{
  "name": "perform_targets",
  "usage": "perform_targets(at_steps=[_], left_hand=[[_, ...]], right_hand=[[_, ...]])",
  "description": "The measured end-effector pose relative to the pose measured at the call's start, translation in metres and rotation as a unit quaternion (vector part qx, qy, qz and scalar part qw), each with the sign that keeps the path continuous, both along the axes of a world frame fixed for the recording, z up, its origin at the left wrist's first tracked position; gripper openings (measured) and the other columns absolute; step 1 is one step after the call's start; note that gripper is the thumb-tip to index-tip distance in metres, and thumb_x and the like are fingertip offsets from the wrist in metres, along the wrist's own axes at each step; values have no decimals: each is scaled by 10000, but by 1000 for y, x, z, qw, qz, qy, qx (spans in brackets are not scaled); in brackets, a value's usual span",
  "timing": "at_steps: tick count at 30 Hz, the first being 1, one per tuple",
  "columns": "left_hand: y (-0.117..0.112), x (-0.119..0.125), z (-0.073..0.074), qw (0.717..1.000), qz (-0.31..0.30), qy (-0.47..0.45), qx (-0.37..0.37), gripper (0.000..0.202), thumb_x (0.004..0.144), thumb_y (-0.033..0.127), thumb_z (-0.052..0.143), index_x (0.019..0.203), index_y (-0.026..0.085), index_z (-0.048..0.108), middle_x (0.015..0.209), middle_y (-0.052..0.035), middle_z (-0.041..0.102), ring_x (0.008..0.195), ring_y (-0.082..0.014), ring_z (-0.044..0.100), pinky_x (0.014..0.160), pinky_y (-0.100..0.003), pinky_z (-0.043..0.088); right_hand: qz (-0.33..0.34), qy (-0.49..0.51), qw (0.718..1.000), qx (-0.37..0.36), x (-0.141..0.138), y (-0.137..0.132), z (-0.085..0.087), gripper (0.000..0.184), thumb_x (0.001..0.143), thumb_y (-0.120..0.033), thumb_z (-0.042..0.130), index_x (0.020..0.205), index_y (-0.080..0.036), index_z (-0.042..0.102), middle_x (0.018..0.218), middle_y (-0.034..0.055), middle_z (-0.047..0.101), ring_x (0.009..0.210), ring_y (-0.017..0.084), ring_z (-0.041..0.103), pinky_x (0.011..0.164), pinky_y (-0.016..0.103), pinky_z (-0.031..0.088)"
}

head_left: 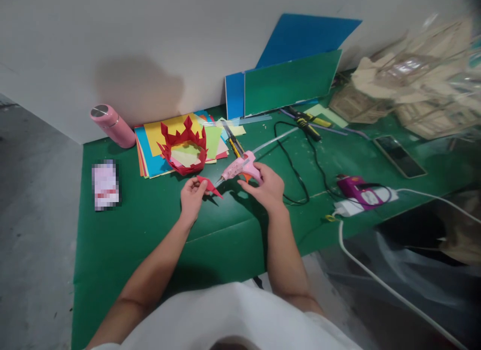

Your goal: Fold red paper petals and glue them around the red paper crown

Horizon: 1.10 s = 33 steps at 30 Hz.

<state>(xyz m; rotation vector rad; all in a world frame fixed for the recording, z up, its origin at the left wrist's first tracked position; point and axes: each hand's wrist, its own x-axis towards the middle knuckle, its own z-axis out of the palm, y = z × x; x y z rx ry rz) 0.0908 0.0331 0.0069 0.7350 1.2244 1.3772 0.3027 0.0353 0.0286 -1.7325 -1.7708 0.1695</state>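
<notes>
Between the fingers of my left hand [193,197] is a folded red paper piece [211,187], its pointed end toward the right. My right hand [267,186] is wrapped round the handle of a pink glue gun [240,165]. The gun's metal nozzle points left and down, close to the red paper; whether they touch I cannot tell. A clear glue stick [276,139] sticks out of the gun's back. Just beyond my left hand, a red folded-paper crown [184,147] stands on a pile of coloured paper sheets [150,139].
A pink bottle [112,125] and a blurred-out pack [105,185] are at the left. Green and blue boards [293,84] lean on the wall. Pliers [308,127], a phone [400,156] and a power strip [370,199] with cables lie to the right, near wrapped beige structures [406,84].
</notes>
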Motion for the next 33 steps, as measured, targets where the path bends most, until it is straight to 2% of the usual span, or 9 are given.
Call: perform_targets(at_steps=[9,13,22,33], left_hand=[[-1,-2,-2,999,47,10,13,379,632,436,807,790,155,608,630,36,603,483,-71,576,488,-187,457],[1,-3,0,998,59,12,5,369,628,430,808,776,159,606,646,21,634,480,-71,573,495,-192,467],[0,-2,2,997,61,36,5,317,647,395,789,736,169,585,601,34,621,457,-82,574,488,-201,455],[-1,-1,3,998,60,25,7,341,631,416,800,730,173,582,589,31,629,446,-83,576,480,-199,454]], right_hand=[[48,-70,996,8,-3,0,-1,543,829,-614,528,1140,-179,623,1084,128,710,943,274,674,770,377,523],[47,-79,996,4,-1,-1,-1,531,862,-597,501,1180,-182,597,1103,126,699,962,269,662,792,379,514],[69,-101,992,-4,-2,-1,-1,533,903,-610,417,1190,-199,599,1029,105,704,910,254,652,759,353,488],[67,-106,992,-7,-1,-1,-1,500,930,-574,397,1206,-207,591,1054,100,699,925,254,647,763,350,479]])
